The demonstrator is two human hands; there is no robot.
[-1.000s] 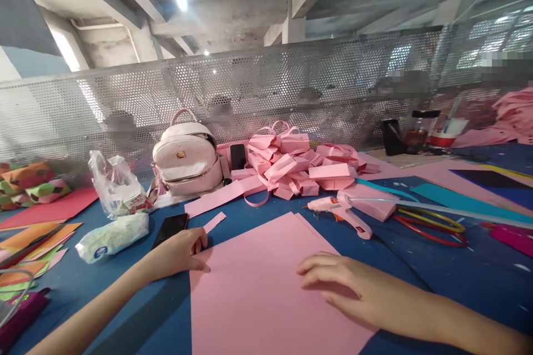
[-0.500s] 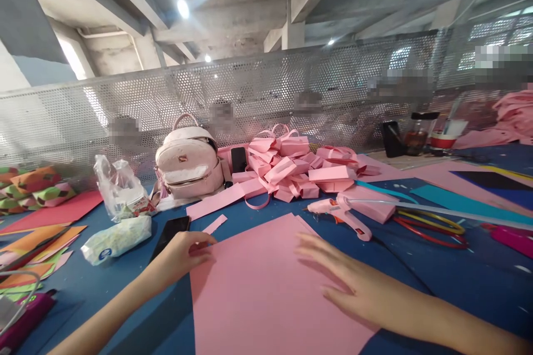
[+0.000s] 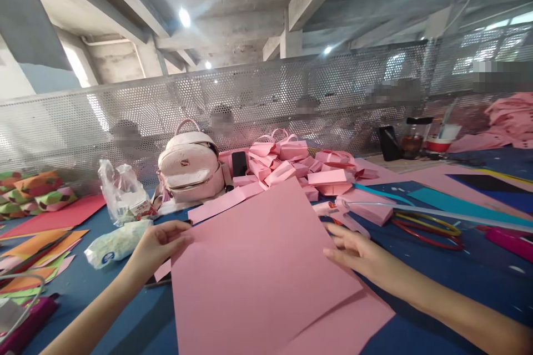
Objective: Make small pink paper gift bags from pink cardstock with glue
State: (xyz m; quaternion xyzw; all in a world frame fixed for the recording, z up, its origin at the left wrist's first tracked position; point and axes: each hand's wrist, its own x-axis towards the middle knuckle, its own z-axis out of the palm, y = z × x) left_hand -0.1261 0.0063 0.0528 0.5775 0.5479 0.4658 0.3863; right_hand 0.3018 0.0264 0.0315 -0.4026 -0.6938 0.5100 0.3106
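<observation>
Head view: the left hand (image 3: 164, 239) pinches the upper left edge of the pink sheet (image 3: 258, 260) between thumb and fingers. The sheet spans both hands, its far part raised off the counter (image 3: 441, 288); a second sheet (image 3: 372, 316) shows beneath, lower right. Stock is probably light, fairly stiff and easily creased: hold by opposite edges. The right hand (image 3: 356, 249) meets the right edge, fingers partly curled; whether it pinches cannot be determined.

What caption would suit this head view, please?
Left hand and right hand hold a pink sheet above the blue table.
</observation>
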